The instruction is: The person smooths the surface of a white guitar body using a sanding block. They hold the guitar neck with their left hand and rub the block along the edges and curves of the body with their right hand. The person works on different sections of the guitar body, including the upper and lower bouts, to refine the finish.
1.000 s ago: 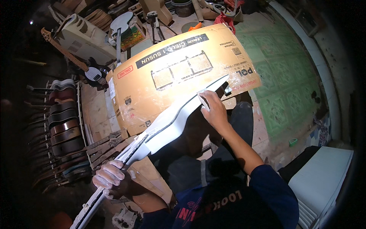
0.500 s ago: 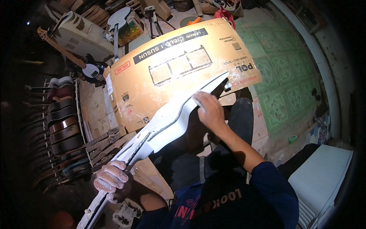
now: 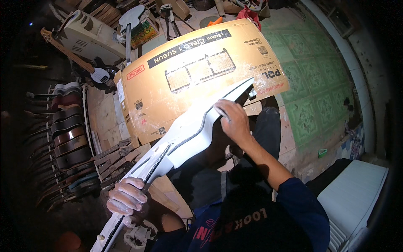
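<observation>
We have the white guitar (image 3: 191,126) slanting over the near part of the cardboard (image 3: 145,94), our left hand (image 3: 127,196) with fingers wrapped around its neck. Our right hand (image 3: 234,121) curls its fingers at the body's edge; we cannot tell whether they hold anything. Darker guitars (image 3: 70,140) line up leftward.

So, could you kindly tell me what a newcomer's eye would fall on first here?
Probably the bright white guitar slanting across the middle, with the left hand around its neck and the right hand at its side. Next might come the big brown cardboard just beyond it, the row of guitars on the left and the green patterned tiles on the right.
</observation>
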`<state>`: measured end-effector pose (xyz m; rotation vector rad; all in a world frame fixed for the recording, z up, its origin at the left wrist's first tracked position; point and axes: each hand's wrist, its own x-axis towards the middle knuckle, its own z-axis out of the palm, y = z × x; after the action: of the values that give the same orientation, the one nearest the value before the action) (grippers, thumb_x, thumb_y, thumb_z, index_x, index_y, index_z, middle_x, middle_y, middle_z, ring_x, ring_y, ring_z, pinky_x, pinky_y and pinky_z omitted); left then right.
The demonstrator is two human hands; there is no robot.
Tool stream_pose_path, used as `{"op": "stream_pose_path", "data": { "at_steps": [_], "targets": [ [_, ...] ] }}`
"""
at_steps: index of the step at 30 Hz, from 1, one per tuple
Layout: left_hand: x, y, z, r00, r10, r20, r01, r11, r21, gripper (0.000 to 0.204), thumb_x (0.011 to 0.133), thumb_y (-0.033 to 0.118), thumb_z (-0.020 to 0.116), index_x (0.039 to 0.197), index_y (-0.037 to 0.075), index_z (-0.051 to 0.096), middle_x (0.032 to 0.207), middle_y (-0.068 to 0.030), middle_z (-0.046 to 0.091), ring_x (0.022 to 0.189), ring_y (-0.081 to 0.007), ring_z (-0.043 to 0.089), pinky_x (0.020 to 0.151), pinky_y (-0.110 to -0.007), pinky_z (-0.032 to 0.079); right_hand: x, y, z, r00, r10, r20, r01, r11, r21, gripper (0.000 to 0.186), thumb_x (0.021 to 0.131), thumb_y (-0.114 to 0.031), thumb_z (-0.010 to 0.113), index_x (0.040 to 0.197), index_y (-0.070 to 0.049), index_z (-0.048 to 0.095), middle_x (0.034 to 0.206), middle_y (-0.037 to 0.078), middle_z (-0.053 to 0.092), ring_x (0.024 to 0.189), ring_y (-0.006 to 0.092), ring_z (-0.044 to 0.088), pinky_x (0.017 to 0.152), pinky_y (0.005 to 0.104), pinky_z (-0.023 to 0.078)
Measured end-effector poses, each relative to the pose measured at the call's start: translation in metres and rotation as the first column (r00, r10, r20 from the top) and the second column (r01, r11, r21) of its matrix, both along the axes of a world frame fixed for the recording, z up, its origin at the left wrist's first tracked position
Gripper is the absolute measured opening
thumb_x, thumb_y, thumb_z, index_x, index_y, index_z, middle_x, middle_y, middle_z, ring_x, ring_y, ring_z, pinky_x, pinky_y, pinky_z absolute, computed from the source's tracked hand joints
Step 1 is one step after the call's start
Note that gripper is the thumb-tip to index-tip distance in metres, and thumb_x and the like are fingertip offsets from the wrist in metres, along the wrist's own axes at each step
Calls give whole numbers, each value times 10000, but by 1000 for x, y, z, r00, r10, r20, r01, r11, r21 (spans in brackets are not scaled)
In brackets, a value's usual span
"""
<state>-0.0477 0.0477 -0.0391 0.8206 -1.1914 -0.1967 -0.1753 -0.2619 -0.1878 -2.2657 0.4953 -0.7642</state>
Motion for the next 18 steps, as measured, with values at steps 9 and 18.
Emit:
{"op": "stream_pose_path", "data": {
  "at_steps": [9,18],
  "targets": [
    [6,2,3,996,-67,50,67,998,10,231,890,272,719,937,93,580,886,-104,676,876,-296,687,835,-510,505,4,5,-2,999,-35,28,36,999,-13,488,693,71,551,1148,-81,643,1174,135,644,1066,333,603,923,429,471],
    [10,0,3,997,-58,45,58,998,1,238,883,280,722,911,105,564,850,-84,644,836,-274,657,820,-494,491,1,18,12,998,44,34,-45,999,28,479,699,60,558,1148,-83,642,1178,122,636,1051,333,597,914,429,474]
  ]
}}
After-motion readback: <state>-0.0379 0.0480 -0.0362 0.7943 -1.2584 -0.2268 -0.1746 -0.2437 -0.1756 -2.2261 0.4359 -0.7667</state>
